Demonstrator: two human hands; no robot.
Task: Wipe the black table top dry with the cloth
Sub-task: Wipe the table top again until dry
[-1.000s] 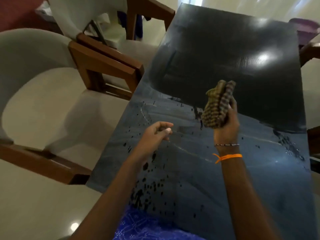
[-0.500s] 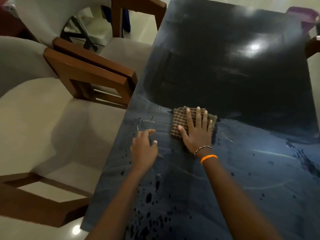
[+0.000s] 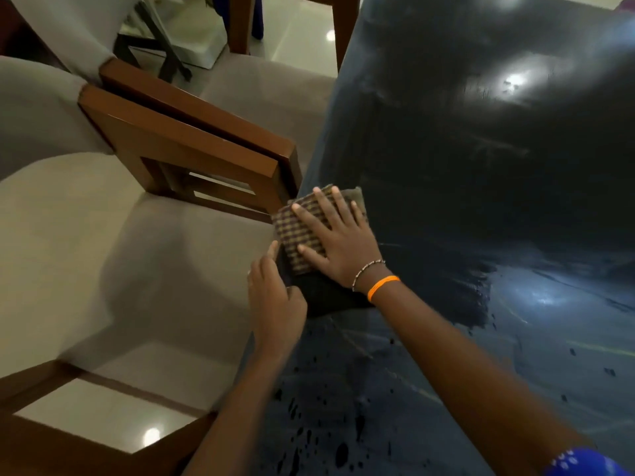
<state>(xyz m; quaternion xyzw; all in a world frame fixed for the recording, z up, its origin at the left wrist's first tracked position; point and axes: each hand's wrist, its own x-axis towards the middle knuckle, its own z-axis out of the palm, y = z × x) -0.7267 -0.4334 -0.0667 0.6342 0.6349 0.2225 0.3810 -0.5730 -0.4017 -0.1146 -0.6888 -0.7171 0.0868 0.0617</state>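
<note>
My right hand (image 3: 338,243), flat on the cloth (image 3: 304,231), has swept it to the table top (image 3: 481,166) left edge, left hand (image 3: 275,300) loosely curled alongside; near droplets (image 3: 340,451) remain.

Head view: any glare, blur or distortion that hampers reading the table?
Head view: ceiling-light glare on the far table and the floor; wide-angle lens bends the table edge; slight motion blur on the left hand; right hand and cloth stay legible.

Cloth (image 3: 302,225) is brown-and-tan checked, bench (image 3: 481,166) glossy black, wristband (image 3: 382,287) bright orange, chairs (image 3: 192,139) beside the bench brown wood with grey cushions.
</note>
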